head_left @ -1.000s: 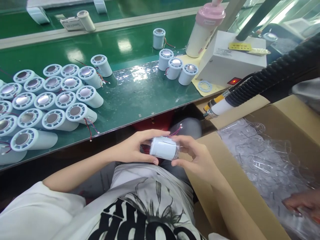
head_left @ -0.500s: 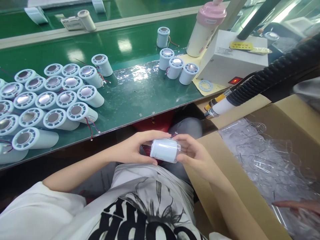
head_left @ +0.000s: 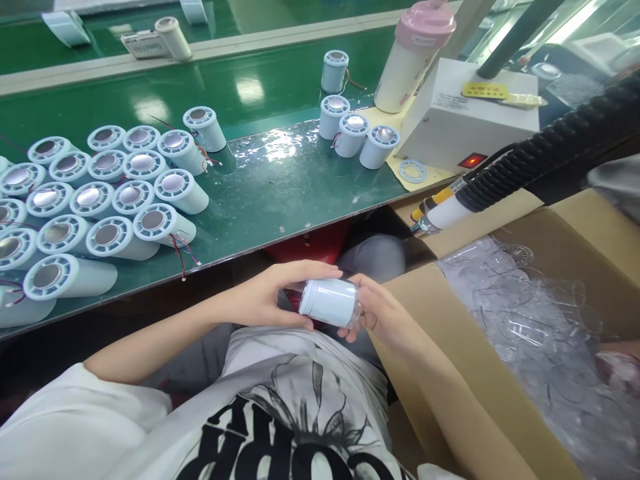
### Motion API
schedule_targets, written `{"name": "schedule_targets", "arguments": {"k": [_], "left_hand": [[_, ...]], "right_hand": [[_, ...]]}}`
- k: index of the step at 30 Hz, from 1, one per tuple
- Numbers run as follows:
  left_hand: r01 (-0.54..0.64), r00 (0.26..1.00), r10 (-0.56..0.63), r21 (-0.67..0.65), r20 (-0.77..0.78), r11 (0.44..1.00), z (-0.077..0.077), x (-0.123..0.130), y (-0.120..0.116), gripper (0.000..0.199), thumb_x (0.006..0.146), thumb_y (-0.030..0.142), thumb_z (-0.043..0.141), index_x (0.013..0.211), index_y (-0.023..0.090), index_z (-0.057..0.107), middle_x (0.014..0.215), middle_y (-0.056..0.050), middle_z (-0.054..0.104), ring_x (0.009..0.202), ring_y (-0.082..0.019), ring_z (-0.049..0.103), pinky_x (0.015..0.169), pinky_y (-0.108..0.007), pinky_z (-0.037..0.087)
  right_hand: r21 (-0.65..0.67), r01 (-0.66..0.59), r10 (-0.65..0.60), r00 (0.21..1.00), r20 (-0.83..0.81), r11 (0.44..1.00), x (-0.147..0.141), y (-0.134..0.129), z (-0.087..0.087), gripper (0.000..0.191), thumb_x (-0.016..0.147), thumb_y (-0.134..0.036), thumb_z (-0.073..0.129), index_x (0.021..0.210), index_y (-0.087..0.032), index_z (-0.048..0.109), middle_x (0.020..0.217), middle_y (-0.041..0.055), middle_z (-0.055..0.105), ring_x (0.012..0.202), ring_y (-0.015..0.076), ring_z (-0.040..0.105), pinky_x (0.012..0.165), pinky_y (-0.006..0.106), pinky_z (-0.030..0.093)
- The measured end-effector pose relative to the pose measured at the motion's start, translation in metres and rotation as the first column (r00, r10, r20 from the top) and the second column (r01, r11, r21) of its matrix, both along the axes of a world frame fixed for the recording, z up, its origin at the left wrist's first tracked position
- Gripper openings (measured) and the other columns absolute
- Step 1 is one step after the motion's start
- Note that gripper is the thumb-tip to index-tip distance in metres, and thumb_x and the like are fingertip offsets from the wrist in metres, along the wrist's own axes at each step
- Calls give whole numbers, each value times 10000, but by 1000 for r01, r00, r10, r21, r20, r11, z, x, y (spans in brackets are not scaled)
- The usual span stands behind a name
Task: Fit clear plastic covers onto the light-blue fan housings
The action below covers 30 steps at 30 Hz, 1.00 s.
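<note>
A pale blue cylinder (head_left: 327,302) with a clear plastic cover lies sideways between my hands, above my lap. My left hand (head_left: 283,293) holds its left end, thumb below and fingers above. At the clear right end, my right hand (head_left: 375,307) grips the cover, with fingertips curled beneath it. On the green table (head_left: 270,200), several similar pale blue cylinders (head_left: 109,235) stand or lean in a group at the left, some with thin wires. Several more (head_left: 379,148) stand near the right end of the table.
Behind the right group stand a pink-lidded bottle (head_left: 407,63) and a white box-shaped device (head_left: 465,117) with a lit red switch. A black ribbed hose (head_left: 550,140) crosses the right side. Below it, an open carton (head_left: 430,333) holds clear plastic pieces (head_left: 525,333). Another person's hand (head_left: 620,353) is at the carton's right.
My right hand has shifted its grip, its fingers now curled under the clear end. The other person's hand has moved up and right in the carton.
</note>
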<state>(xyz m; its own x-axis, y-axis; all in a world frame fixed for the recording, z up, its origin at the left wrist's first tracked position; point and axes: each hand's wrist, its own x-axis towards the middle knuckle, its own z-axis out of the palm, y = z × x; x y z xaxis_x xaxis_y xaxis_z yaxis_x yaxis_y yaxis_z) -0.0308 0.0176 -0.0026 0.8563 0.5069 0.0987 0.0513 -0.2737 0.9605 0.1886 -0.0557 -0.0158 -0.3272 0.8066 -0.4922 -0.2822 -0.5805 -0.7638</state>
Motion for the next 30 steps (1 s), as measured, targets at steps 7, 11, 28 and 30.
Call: {"name": "schedule_targets", "arguments": {"k": [7,11,28,30], "left_hand": [[5,1000,-5,-13,12,1000,-1,-1,1,736,731,195,767,1398,269,464,1439,-134,489,1324,-278,477,1039,-392,472],[5,999,-3,-37,52,999,-3,-1,0,732,729,177,766,1391,285,474,1461,-128,464,1342,-279,456,1036,-392,474],[-169,985,140,-386,-103,907,8,2,-12,660,745,255,755,1345,248,479,1279,-104,578,1042,-228,644,810,-317,589],[-143,989,114,-409,-94,901,6,1,-11,709,745,262,758,1382,256,446,1261,-108,593,1006,-225,657,786,-311,591]], "right_hand": [[-72,-16,16,1000,-2,997,-6,1,3,551,716,-705,609,893,-192,519,576,-9,647,412,119,601,364,178,445],[-153,-78,69,996,-64,985,-6,1,3,573,788,-716,501,865,-156,591,567,32,666,378,106,576,330,163,418],[761,-135,-315,854,414,634,1,-9,-10,415,841,-160,633,1214,-299,515,1409,86,506,1249,239,530,1011,459,477],[810,-255,-279,849,449,528,4,-10,-9,461,825,-100,651,1208,-337,556,1451,54,470,1329,250,451,1075,480,415]]}}
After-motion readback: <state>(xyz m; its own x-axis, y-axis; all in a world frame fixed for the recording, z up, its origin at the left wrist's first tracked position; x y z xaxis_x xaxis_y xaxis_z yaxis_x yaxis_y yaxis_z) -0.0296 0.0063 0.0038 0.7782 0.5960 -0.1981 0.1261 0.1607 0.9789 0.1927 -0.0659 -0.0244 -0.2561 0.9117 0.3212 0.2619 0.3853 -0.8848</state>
